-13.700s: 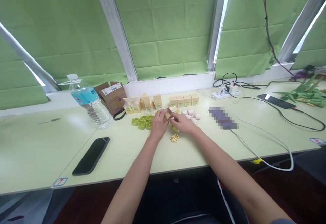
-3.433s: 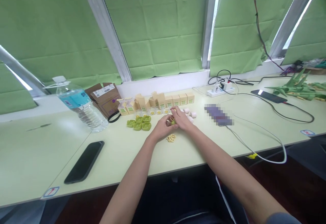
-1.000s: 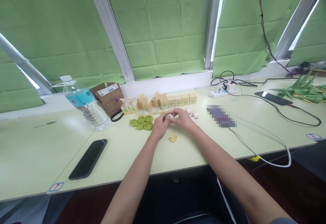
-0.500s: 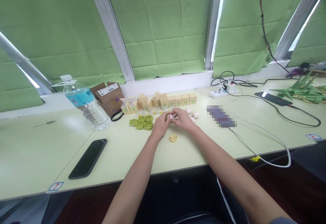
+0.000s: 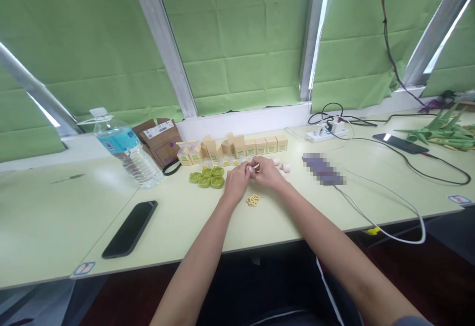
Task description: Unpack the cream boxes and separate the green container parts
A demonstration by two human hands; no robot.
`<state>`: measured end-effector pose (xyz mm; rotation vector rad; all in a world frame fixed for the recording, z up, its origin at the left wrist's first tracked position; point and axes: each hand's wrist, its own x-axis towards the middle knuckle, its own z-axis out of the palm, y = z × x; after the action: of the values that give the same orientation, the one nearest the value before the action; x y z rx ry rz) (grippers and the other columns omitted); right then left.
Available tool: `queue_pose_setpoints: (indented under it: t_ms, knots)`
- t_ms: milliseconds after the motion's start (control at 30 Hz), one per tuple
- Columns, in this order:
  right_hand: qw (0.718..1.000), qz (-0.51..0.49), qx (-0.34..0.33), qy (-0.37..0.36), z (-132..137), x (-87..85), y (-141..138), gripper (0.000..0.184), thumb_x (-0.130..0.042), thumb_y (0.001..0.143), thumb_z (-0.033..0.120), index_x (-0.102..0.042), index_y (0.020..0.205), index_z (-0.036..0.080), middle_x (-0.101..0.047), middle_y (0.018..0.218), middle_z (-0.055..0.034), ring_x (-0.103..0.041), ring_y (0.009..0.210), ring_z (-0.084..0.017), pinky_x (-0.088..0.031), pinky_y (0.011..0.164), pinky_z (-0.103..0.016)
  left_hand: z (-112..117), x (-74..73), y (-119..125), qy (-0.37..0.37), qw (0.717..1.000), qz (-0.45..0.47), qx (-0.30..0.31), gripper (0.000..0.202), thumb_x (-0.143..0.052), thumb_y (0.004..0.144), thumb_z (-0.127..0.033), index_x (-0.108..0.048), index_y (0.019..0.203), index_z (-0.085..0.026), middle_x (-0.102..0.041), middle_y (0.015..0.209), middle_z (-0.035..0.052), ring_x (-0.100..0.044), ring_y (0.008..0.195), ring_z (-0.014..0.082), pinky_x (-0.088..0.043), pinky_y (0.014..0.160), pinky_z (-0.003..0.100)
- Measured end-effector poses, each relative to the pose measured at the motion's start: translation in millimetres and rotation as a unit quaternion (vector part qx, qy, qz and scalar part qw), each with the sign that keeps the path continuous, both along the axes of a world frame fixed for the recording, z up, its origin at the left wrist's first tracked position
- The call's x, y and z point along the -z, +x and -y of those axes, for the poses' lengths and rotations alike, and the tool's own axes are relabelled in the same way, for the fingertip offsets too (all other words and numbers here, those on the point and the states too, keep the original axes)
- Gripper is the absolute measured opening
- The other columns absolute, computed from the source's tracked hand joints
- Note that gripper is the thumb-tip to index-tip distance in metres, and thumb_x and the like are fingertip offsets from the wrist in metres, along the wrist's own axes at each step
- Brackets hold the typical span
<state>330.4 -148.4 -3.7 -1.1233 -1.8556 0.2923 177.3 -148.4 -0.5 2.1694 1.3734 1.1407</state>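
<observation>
The left hand and the right hand meet in the middle of the frame. Their fingertips are bent close together around a small piece. Only a pale spot of it peeks out. A second ago, a green bit and a white bit showed there. Now the fingers have closed in and the green is hidden. I think this means the bits are being pushed together, but I can't tell if they fit yet.

Just below the hands is one little heap of yellow strips, too tangled to count. To the left of the hands sit five green cups. To the right I see three pinkish-white lumps; more may hide behind the right hand. Behind the hands are at least two clear bits with yellow middles. A row of small boxes stands past them: four closed boxes and at least four open boxes, some overlapping.

Farther out on the surface, the left side of the frame has one big bottle, one brown carton and one black phone. On the right are one blurred-out purple thing, one white power strip, another phone and one pile of green pieces.
</observation>
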Motion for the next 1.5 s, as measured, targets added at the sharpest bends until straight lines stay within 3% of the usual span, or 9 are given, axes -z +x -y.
queue_pose_setpoints:
  t_ms: [267, 567, 833, 1067, 1367, 1500]
  knots:
    - [1.0, 0.009, -0.007, -0.005, 1, -2.1, -1, 0.007, -0.06, 0.086, 0.024, -0.065, 0.089, 0.021, -0.07, 0.094, -0.0066, -0.063, 0.083, -0.02, -0.051, 0.077, -0.032, -2, 4.0, 0, 0.0, 1.0, -0.017, -0.017, 0.023, -0.049, 0.095, -0.027, -0.067, 0.11, -0.023, -0.07, 0.096, 0.0107, -0.065, 0.093, 0.0288, -0.042, 0.095, 0.041]
    - [0.998, 0.036, -0.03, -0.041, 2, -3.2, 2, 0.027, -0.065, 0.09, 0.032, -0.07, 0.114, 0.023, -0.069, 0.103, -0.0076, -0.065, 0.074, -0.015, -0.052, 0.079, -0.031, -7, 5.9, -12, -0.016, 1.0, -0.006, 0.009, 0.032, -0.042, 0.1, -0.033, -0.067, 0.116, -0.023, -0.072, 0.109, 0.0098, -0.066, 0.1, 0.0274, -0.046, 0.093, 0.038]
    - [0.997, 0.048, -0.038, -0.04, -1, -1.7, 5, 0.014, -0.069, 0.087, 0.03, -0.071, 0.097, 0.02, -0.071, 0.092, -0.0045, -0.064, 0.075, -0.015, -0.049, 0.073, -0.027, -4, 2.2, -13, -0.019, 0.994, -0.106, 0.012, 0.037, -0.034, 0.103, -0.033, -0.064, 0.121, -0.022, -0.073, 0.113, 0.0072, -0.067, 0.102, 0.0251, -0.047, 0.09, 0.035]
    - [0.998, 0.003, -0.037, -0.051, 3, -7.7, 6, 0.005, -0.068, 0.08, 0.021, -0.068, 0.085, 0.02, -0.071, 0.085, -0.002, -0.065, 0.071, -0.014, -0.049, 0.068, -0.025, -5, 3.7, -9, -0.003, 0.989, -0.15, -0.008, 0.039, -0.028, 0.104, -0.034, -0.064, 0.111, -0.021, -0.072, 0.1, 0.0085, -0.067, 0.09, 0.0247, -0.047, 0.08, 0.034]
    - [0.999, -0.03, -0.004, -0.034, -2, 2.8, -1, 0.014, -0.07, 0.073, 0.027, -0.06, 0.08, 0.02, -0.067, 0.077, 0.0006, -0.061, 0.069, -0.014, -0.048, 0.065, -0.026, -4, 2.2, -11, -0.028, 0.995, -0.1, -0.003, 0.04, -0.027, 0.103, -0.037, -0.064, 0.106, -0.022, -0.071, 0.099, 0.0078, -0.064, 0.09, 0.024, -0.044, 0.081, 0.034]
    - [0.993, -0.091, 0.013, -0.07, 0, 2.7, -3, 0.02, -0.069, 0.076, 0.036, -0.058, 0.082, 0.021, -0.068, 0.079, 0.0002, -0.065, 0.071, -0.015, -0.051, 0.065, -0.027, -3, 0.1, -15, -0.041, 0.998, -0.039, -0.006, 0.041, -0.027, 0.103, -0.04, -0.064, 0.105, -0.022, -0.071, 0.099, 0.006, -0.063, 0.089, 0.0216, -0.044, 0.082, 0.032]
